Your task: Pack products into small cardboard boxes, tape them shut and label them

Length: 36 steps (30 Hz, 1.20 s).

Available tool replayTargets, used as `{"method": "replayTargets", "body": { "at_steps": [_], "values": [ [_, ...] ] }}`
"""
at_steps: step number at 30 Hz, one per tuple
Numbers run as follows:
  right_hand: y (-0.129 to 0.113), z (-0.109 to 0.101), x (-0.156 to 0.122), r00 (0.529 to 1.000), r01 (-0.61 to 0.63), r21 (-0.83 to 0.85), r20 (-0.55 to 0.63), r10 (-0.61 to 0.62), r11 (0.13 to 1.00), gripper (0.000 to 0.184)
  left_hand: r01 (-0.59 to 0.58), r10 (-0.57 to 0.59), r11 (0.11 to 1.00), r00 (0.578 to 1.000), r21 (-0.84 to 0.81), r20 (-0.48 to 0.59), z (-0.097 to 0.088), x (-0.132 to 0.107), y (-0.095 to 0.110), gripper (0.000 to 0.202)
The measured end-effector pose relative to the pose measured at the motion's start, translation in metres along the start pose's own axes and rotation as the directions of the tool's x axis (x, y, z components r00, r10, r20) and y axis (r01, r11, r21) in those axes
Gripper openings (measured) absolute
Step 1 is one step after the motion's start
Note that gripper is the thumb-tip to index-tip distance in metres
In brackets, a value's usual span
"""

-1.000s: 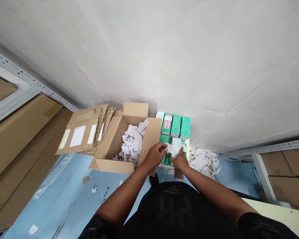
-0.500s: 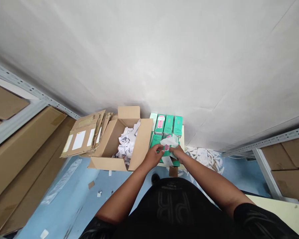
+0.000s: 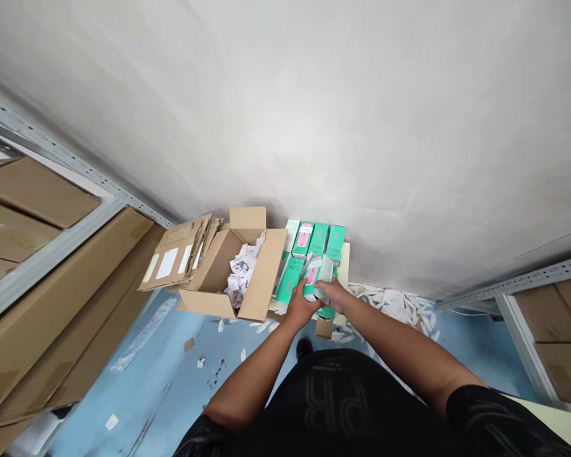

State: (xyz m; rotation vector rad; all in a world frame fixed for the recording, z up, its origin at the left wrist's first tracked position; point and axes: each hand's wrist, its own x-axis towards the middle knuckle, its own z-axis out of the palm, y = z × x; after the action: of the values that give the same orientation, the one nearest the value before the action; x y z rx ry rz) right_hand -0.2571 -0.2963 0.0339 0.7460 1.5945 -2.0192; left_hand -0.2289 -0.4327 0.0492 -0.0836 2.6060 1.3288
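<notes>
Between my two hands is a small green and white box (image 3: 320, 271) with a pink panel on top. My left hand (image 3: 301, 308) grips its near left side, fingers bent against it. On the right, my right hand (image 3: 334, 294) closes on the near corner. Both hands are over a group of green boxes (image 3: 290, 277), in rows on a pale surface (image 3: 344, 266). One back-row box (image 3: 305, 236) also has a pink panel. The underside of the held box is hidden.
Left of the green boxes is an open cardboard carton (image 3: 212, 303) with crumpled white paper (image 3: 243, 270) inside. Flattened cardboard (image 3: 174, 251) leans beside it. Paper scraps (image 3: 400, 308) litter the blue floor. Shelves with cartons (image 3: 71, 317) flank both sides; a wall stands ahead.
The loose white paper flaps seen at my hands no longer stick out, and the box in my hands now looks whole with its pink panel up. The view has shifted slightly.
</notes>
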Motion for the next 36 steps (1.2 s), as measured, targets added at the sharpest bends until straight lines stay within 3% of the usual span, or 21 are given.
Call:
{"method": "replayTargets", "body": {
  "at_steps": [6,8,9,10,12,13,15,19,22,24,26,30,33,36],
  "values": [
    [0.010,0.006,0.007,0.999,-0.027,-0.089,-0.039,0.023,0.996,0.046,0.117,-0.119,0.992,0.991,-0.039,-0.056,-0.024,0.008,-0.009,0.066],
    [0.014,0.001,0.012,0.992,0.038,-0.163,-0.111,-0.056,0.986,0.053,0.147,-0.147,0.989,0.989,-0.024,0.006,-0.036,0.013,-0.012,0.063],
    [0.015,-0.002,0.014,0.977,0.123,-0.248,-0.138,-0.160,0.961,0.061,0.147,-0.147,0.989,0.988,-0.012,0.048,-0.042,0.016,-0.015,0.063],
    [0.016,-0.005,0.016,0.947,0.227,-0.363,-0.135,-0.292,0.904,0.071,0.138,-0.138,0.990,0.987,0.003,0.088,-0.048,0.020,-0.017,0.063],
    [0.016,-0.008,0.019,0.856,0.411,-0.604,-0.003,-0.517,0.683,0.080,0.117,-0.119,0.993,0.983,0.026,0.142,-0.058,0.026,-0.023,0.063],
    [0.016,-0.009,0.019,0.822,0.462,-0.688,0.096,-0.562,0.559,0.080,0.109,-0.113,0.994,0.981,0.028,0.158,-0.062,0.030,-0.025,0.062],
    [0.014,-0.009,0.014,0.804,0.483,-0.787,0.225,-0.551,0.383,0.082,0.084,-0.084,0.996,0.975,0.008,0.207,-0.069,0.035,-0.028,0.060],
    [0.007,-0.006,-0.010,0.771,0.430,-0.885,0.256,-0.583,0.180,0.094,0.005,0.004,1.000,0.934,-0.024,0.358,-0.078,0.039,-0.020,0.060],
    [0.005,-0.008,-0.032,0.716,0.449,-0.885,0.275,-0.642,0.122,0.077,-0.087,0.066,0.996,0.893,0.028,0.445,-0.083,0.039,-0.004,0.065],
    [0.007,-0.014,-0.044,0.696,0.440,-0.887,0.238,-0.678,0.140,0.063,-0.186,0.158,0.983,0.846,0.003,0.509,-0.085,0.041,0.008,0.071],
    [0.013,-0.024,-0.057,0.682,0.409,-0.889,0.148,-0.717,0.206,0.057,-0.251,0.269,0.961,0.772,-0.113,0.576,-0.083,0.042,0.019,0.080],
    [0.029,-0.047,-0.088,0.623,0.309,-0.815,-0.217,-0.752,0.490,0.059,-0.154,0.387,0.910,0.644,-0.384,0.660,-0.063,0.037,0.046,0.080],
    [0.040,-0.069,-0.117,0.536,0.294,-0.663,-0.483,-0.693,0.689,0.057,-0.120,0.419,0.896,0.548,-0.428,0.724,-0.032,0.022,0.071,0.066],
    [0.059,-0.103,-0.155,0.451,0.292,-0.581,-0.617,-0.645,0.760,0.061,-0.218,0.508,0.861,0.427,-0.459,0.748,0.016,-0.004,0.096,0.053]
  ]
}}
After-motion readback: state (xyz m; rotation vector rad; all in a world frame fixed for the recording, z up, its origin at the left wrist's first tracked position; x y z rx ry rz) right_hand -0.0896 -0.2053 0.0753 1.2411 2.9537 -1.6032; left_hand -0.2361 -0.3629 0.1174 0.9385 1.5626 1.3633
